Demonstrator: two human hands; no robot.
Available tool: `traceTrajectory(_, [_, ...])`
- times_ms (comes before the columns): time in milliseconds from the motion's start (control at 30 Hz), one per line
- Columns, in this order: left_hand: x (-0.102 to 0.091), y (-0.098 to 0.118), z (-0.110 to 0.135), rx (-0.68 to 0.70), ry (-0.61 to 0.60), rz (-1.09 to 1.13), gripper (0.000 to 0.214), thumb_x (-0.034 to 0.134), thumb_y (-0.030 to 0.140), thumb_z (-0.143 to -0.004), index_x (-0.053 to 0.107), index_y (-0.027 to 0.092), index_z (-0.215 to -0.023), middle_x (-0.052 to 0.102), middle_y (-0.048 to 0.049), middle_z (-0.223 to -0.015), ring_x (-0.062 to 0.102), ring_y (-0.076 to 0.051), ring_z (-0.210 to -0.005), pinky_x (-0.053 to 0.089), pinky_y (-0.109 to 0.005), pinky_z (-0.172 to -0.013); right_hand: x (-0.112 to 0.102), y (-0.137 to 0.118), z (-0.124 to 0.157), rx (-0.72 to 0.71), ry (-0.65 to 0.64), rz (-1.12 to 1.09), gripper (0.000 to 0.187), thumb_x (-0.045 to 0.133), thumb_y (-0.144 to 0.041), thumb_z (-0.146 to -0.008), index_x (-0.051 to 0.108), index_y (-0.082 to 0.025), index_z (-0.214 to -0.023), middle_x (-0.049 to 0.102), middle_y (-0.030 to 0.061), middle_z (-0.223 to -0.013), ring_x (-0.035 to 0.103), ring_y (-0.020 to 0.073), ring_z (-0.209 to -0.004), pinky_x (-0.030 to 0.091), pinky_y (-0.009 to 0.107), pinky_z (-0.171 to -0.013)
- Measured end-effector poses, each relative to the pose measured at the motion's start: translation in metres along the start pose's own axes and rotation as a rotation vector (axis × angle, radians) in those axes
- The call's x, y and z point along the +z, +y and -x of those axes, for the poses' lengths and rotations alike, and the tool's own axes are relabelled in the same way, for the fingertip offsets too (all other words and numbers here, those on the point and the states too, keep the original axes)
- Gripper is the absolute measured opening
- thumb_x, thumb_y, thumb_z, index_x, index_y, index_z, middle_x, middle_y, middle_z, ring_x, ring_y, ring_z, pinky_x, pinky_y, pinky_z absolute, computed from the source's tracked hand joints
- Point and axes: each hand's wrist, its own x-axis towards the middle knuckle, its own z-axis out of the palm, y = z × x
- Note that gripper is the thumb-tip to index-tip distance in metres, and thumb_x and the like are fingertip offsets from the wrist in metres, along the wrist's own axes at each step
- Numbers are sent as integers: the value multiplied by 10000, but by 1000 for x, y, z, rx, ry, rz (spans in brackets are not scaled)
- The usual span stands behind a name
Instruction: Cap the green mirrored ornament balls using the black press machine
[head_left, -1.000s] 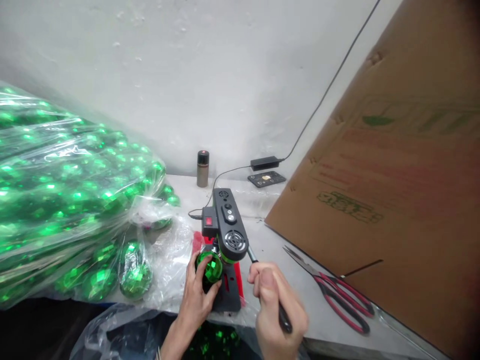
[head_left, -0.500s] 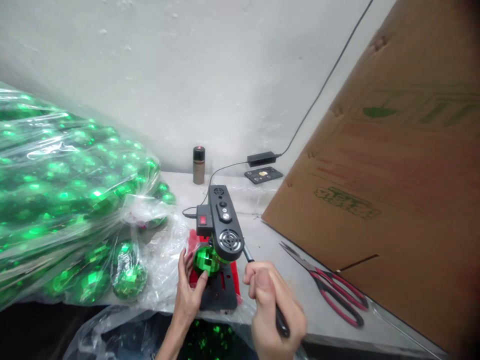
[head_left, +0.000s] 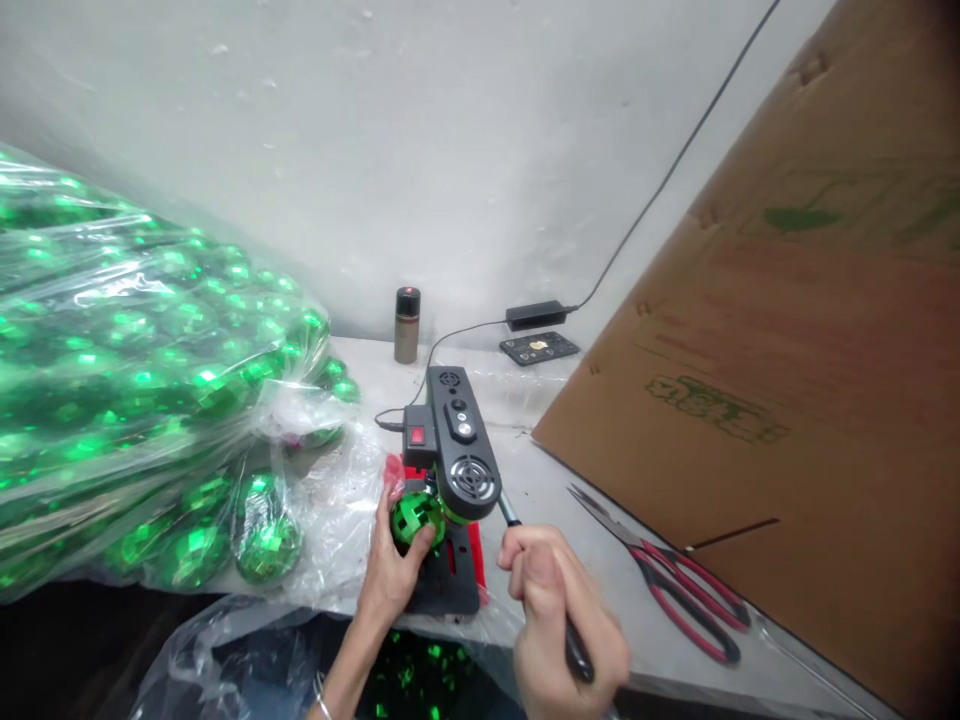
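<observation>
With my left hand (head_left: 397, 560) I grip a shiny green mirrored ball (head_left: 417, 520), thumb on its near side and fingers round its left. The ball sits under the front end of a black bench machine (head_left: 466, 440) that has round vents and a red switch (head_left: 417, 436). Whether ball and machine touch is hidden. My right hand (head_left: 562, 620) is wrapped round the black-handled lever (head_left: 577, 645), whose metal rod runs up to the machine's right side. Below the machine lies its black base plate (head_left: 450, 590), over something red (head_left: 478, 560).
A clear plastic bag (head_left: 150, 350) of green balls fills the left. To the right lie red-and-black scissors (head_left: 675, 580) beside a large cardboard box (head_left: 750, 350). Behind the machine are a small bottle (head_left: 407, 330), a power adapter (head_left: 536, 316) and a dark phone-like slab (head_left: 538, 347).
The ball has turned or tilted slightly in my left hand, whose thumb now lies further over it. My right hand stays on the lever. The whole view has shifted a little.
</observation>
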Motion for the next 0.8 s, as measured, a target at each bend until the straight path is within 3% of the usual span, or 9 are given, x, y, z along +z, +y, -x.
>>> traceTrajectory(133, [0, 5, 0, 47, -26, -39, 795, 743, 670, -911, 555, 213, -1533, 638, -184, -1589, 553, -413, -1544, 397, -609, -1314, -1, 1, 2, 5, -11, -8, 302, 480, -71, -1085, 524, -226, -830, 568, -18, -722, 570, 109, -621, 421, 259, -570])
traceTrajectory(300, [-5, -3, 5, 88, -1, 11, 772, 791, 593, -870, 546, 220, -1500, 624, -175, -1580, 552, -404, -1527, 404, -585, -1300, -2, 2, 4, 39, -21, 2, 300, 480, -79, -1092, 527, -225, -833, 561, -20, -726, 559, 109, -623, 414, 259, -576])
traceTrajectory(567, [2, -12, 22, 155, 4, -106, 711, 829, 424, -837, 569, 250, -1475, 693, -149, -1468, 645, -397, -1404, 481, -626, -1222, -3, 3, 4, 8, -25, 6, 289, 467, -69, -1086, 544, -224, -854, 595, -12, -751, 590, 105, -632, 430, 251, -571])
traceTrajectory(800, [9, -24, 25, 235, 23, -111, 719, 850, 373, -810, 576, 251, -1463, 653, -167, -1532, 616, -418, -1468, 484, -671, -1245, -2, 3, 4, -6, -14, -10, 288, 475, -65, -1079, 564, -222, -855, 613, -2, -744, 602, 121, -637, 446, 253, -576])
